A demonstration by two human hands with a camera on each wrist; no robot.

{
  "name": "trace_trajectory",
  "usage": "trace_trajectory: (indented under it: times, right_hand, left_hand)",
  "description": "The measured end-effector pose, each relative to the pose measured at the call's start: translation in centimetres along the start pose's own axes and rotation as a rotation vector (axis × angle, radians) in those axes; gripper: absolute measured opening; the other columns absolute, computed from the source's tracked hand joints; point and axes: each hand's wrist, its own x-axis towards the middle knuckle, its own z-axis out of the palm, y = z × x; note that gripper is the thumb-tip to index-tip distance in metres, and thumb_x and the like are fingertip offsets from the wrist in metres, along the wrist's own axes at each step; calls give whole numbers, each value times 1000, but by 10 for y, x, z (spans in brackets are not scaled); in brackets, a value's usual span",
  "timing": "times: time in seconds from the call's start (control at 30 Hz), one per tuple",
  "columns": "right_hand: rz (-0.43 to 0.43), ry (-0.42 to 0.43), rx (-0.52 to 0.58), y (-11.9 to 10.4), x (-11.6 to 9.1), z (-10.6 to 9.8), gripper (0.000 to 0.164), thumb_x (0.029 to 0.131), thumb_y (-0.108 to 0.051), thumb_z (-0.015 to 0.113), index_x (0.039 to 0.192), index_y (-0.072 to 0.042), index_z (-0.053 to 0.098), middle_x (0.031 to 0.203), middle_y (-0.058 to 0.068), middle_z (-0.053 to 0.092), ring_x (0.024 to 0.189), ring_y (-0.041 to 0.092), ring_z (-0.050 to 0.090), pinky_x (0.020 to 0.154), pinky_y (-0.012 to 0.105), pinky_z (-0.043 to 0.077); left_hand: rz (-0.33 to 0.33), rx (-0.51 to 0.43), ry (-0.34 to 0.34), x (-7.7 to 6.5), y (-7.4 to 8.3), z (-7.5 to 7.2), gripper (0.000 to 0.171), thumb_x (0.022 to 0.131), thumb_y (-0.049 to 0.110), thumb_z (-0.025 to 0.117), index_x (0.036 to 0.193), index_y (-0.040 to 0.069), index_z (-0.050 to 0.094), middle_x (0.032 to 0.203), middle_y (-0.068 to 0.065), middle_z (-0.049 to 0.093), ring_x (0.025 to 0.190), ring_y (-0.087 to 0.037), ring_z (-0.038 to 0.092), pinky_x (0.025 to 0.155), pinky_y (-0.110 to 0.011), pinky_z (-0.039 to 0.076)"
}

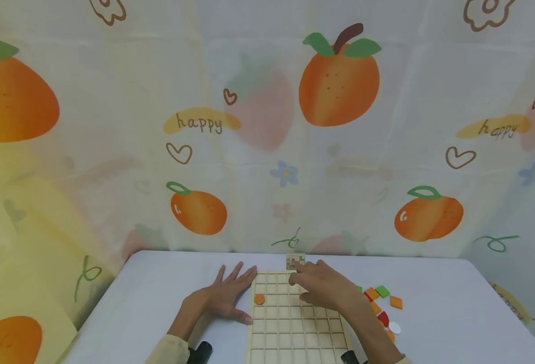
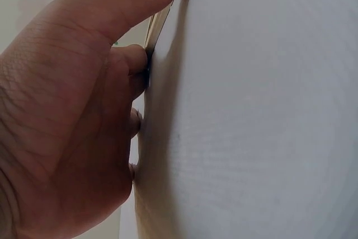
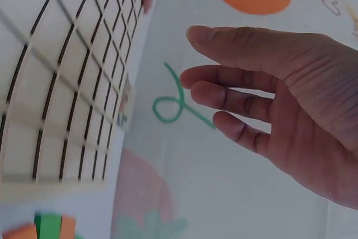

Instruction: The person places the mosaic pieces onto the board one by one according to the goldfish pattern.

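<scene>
A pale wooden grid board [image 1: 271,326] lies on the white table, with one orange round piece [image 1: 259,299] in a cell near its upper left. My left hand [image 1: 228,294] lies spread on the table, its fingertips and thumb at the board's left edge; the left wrist view shows the palm side of this hand [image 2: 67,121]. Over the board's upper right hovers my right hand [image 1: 324,284], a finger reaching to a small patterned card [image 1: 297,257] behind the board. Nothing shows between the loosely bent fingers of the right hand [image 3: 268,90] in its wrist view.
Right of the board lie several loose pieces, among them a green square [image 1: 382,291], an orange square [image 1: 396,302], a red piece [image 1: 383,318] and a white disc [image 1: 394,328]. Behind the table [image 1: 167,273] hangs a fruit-printed cloth [image 1: 340,202].
</scene>
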Motion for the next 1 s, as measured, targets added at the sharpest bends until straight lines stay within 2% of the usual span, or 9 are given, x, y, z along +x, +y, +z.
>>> trace_trajectory:
  times: [0.2, 0.37, 0.5, 0.6, 0.67, 0.73, 0.9, 1.0]
  right_hand:
    - [-18, 31, -57, 19, -33, -2, 31, 85, -17, 86, 114, -18, 74, 99, -8, 68, 90, 12, 60, 85, 31, 49]
    - [-24, 67, -128, 35, -60, 7, 25, 83, -12, 85, 106, -15, 76, 85, -11, 60, 74, 7, 46, 69, 21, 38]
    - [12, 48, -127, 48, -81, 16, 13, 84, -8, 80, 92, -16, 75, 75, -13, 48, 69, 5, 34, 65, 20, 29]
    - [34, 25, -123, 58, -97, 23, 18, 83, -8, 82, 82, -20, 68, 74, -14, 45, 69, 4, 33, 64, 21, 28]
    - [82, -14, -98, 63, -104, 27, 22, 82, -6, 83, 79, -21, 67, 74, -14, 47, 69, 4, 35, 63, 22, 30]
    - [159, -85, -68, 67, -110, 31, 19, 82, -9, 84, 80, -20, 69, 74, -13, 49, 70, 5, 39, 64, 25, 34]
    - [402, -275, 31, 69, -119, 42, 12, 85, -16, 85, 89, -18, 75, 82, -8, 62, 78, 15, 50, 84, 37, 55]
    - [490, -330, 107, 68, -127, 47, 14, 85, -15, 84, 89, -17, 71, 83, -4, 62, 81, 19, 52, 89, 45, 58]
  left_hand:
    - [8, -8, 14, -1, -1, 0, 123, 81, 67, 78, 169, 12, 12, 179, -6, 10, 166, -41, -1, 126, -74, -6]
    - [6, 8, 15, 0, -1, 1, 123, 81, 67, 77, 169, 12, 11, 179, -5, 10, 166, -41, 0, 127, -74, -5]
    - [1, 11, 14, -1, -1, 2, 123, 81, 68, 77, 169, 13, 11, 179, -5, 10, 166, -41, -1, 127, -74, -6]
    - [1, 4, 16, -2, -3, 2, 123, 81, 68, 77, 169, 13, 11, 179, -5, 10, 166, -41, 0, 127, -74, -6]
    - [1, 0, 14, -2, -3, 2, 123, 81, 68, 77, 169, 13, 11, 179, -6, 10, 166, -41, -1, 127, -74, -6]
    - [0, -1, 13, -3, -3, 1, 123, 81, 68, 77, 169, 12, 11, 179, -6, 10, 166, -41, -1, 127, -74, -6]
    - [5, 3, 11, -4, -3, 0, 123, 82, 68, 76, 169, 12, 10, 179, -6, 9, 165, -42, -1, 127, -74, -6]
    - [7, -5, 11, -5, -2, 0, 123, 82, 68, 77, 169, 12, 10, 179, -6, 9, 166, -42, -1, 127, -74, -6]
